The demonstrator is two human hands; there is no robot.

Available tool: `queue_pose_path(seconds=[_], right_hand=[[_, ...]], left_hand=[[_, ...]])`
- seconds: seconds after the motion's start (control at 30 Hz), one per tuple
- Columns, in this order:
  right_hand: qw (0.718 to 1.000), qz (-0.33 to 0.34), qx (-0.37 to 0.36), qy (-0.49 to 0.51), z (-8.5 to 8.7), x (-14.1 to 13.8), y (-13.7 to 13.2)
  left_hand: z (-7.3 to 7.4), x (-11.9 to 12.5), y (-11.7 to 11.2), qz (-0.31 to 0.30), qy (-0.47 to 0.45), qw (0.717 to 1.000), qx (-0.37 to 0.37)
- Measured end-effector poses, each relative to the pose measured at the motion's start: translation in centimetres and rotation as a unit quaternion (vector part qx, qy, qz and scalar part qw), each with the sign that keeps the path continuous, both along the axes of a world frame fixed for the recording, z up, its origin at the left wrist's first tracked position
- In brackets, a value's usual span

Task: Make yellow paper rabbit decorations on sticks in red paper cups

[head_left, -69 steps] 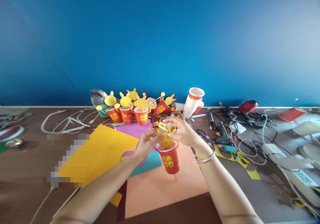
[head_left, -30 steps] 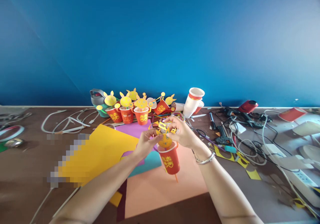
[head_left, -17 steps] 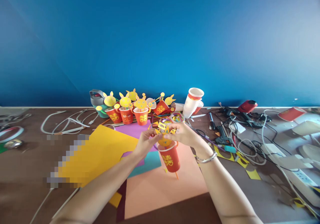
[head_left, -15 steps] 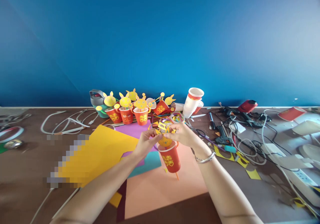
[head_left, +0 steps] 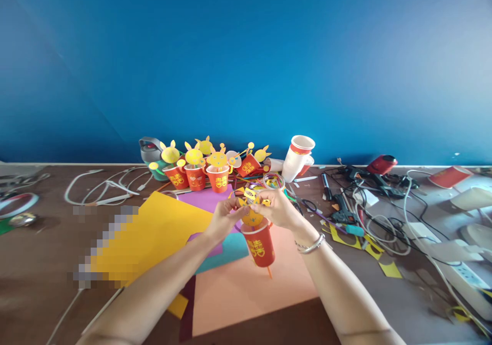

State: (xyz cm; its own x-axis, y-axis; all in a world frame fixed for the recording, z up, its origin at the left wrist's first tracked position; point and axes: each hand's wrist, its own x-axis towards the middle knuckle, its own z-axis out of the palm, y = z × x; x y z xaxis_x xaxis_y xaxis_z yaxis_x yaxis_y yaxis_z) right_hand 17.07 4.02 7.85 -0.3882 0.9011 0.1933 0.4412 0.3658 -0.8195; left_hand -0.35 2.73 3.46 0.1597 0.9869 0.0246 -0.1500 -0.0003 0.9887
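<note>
A red paper cup (head_left: 260,246) with gold characters hangs above a peach paper sheet (head_left: 246,288), a thin stick poking out below it. A yellow paper figure (head_left: 252,209) with cut-out pieces sits at the cup's mouth. My left hand (head_left: 223,219) pinches the yellow figure from the left with closed fingers. My right hand (head_left: 277,207), a silver bangle (head_left: 310,244) on its wrist, pinches the same figure from the right.
Several finished red cups with yellow figures (head_left: 200,170) stand by the blue wall, next to stacked white cups (head_left: 296,158). Yellow (head_left: 154,232), purple and teal sheets lie left. A glue gun (head_left: 340,207), cables and a power strip (head_left: 457,273) crowd the right. White cords (head_left: 103,188) lie far left.
Both hands with the cup have shifted slightly and the right fingers have closed in on the yellow figure; the cup has tilted a little. The grip is the same.
</note>
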Motion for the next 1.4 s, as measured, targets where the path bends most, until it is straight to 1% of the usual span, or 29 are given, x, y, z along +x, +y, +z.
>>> queue_pose_path(seconds=[0.13, 0.2, 0.27, 0.33, 0.4, 0.43, 0.5, 0.6, 0.67, 0.73, 0.8, 0.87, 0.93, 1.0, 1.07, 1.1, 1.17, 1.2, 1.23, 1.27, 1.3, 1.33, 1.4], right_hand=[[1.0, 0.005, -0.02, 0.012, -0.4, 0.0, 0.2], [0.999, -0.004, -0.039, 0.002, -0.4, 0.1, 0.3], [0.998, -0.014, -0.062, -0.016, -0.3, 0.3, 0.6], [0.997, 0.0, -0.079, -0.025, 0.0, 0.7, 0.8], [0.996, 0.014, -0.087, -0.017, 0.4, 1.3, 1.0], [0.996, 0.011, -0.087, -0.009, 0.6, 1.6, 1.1], [0.997, -0.025, -0.067, 0.01, 1.1, 2.5, 1.2], [0.996, -0.089, -0.019, 0.02, 1.5, 4.1, 1.4], [0.994, -0.108, -0.007, -0.023, 1.6, 5.1, 1.6], [0.987, -0.105, -0.027, -0.118, 1.6, 5.8, 1.6], [0.969, -0.087, -0.059, -0.224, 1.5, 5.9, 1.5], [0.947, -0.064, -0.082, -0.305, 1.3, 5.6, 1.4], [0.933, -0.053, -0.087, -0.346, 1.1, 5.0, 1.3], [0.928, -0.062, -0.083, -0.358, 1.0, 4.6, 1.4], [0.932, -0.087, -0.073, -0.345, 1.1, 4.3, 1.5], [0.937, -0.101, -0.065, -0.328, 1.2, 4.3, 1.5], [0.954, -0.117, -0.041, -0.274, 1.4, 4.3, 1.5], [0.964, -0.116, -0.027, -0.238, 1.5, 4.3, 1.4], [0.974, -0.111, -0.011, -0.199, 1.7, 4.1, 1.2], [0.982, -0.103, 0.004, -0.157, 1.8, 3.9, 1.0], [0.989, -0.094, 0.015, -0.114, 1.9, 3.5, 0.7], [0.994, -0.084, 0.022, -0.072, 2.0, 3.0, 0.3], [0.998, -0.063, 0.026, -0.005, 2.2, 1.7, -0.6]], left_hand=[[-0.1, 0.0, 0.1, -0.007, -0.01, 1.0, -0.008], [-0.1, 0.0, 0.2, -0.007, -0.009, 1.0, -0.011], [0.0, -0.1, 0.3, -0.006, -0.001, 1.0, -0.014], [0.2, -0.2, 0.5, -0.006, 0.012, 1.0, -0.02], [0.3, -0.4, 0.8, -0.009, 0.026, 0.999, -0.027], [0.3, -0.5, 1.0, -0.012, 0.033, 0.999, -0.029], [0.3, -0.6, 1.4, -0.018, 0.046, 0.998, -0.026], [0.1, -0.9, 1.8, -0.015, 0.078, 0.997, -0.015], [-0.1, -1.0, 2.1, -0.01, 0.094, 0.995, -0.018], [-0.2, -1.1, 2.3, -0.013, 0.092, 0.995, -0.03], [-0.4, -1.3, 2.5, -0.025, 0.083, 0.995, -0.045], [-0.7, -1.5, 2.8, -0.035, 0.092, 0.993, -0.058], [-1.2, -1.7, 3.0, -0.031, 0.126, 0.99, -0.061], [-1.7, -1.9, 3.2, -0.003, 0.176, 0.983, -0.058], [-2.1, -2.0, 3.3, 0.056, 0.235, 0.97, -0.034], [-2.2, -2.1, 3.3, 0.098, 0.263, 0.96, -0.005], [-1.9, -2.0, 3.1, 0.177, 0.301, 0.933, 0.089], [-1.6, -1.9, 2.8, 0.2, 0.307, 0.918, 0.148], [-1.1, -1.8, 2.4, 0.202, 0.303, 0.908, 0.206], [-0.6, -1.6, 2.0, 0.184, 0.296, 0.902, 0.254], [-0.1, -1.4, 1.5, 0.151, 0.288, 0.901, 0.288], [0.3, -1.2, 1.0, 0.116, 0.276, 0.9, 0.316], [1.0, -0.8, -0.1, 0.04, 0.255, 0.91, 0.324]])
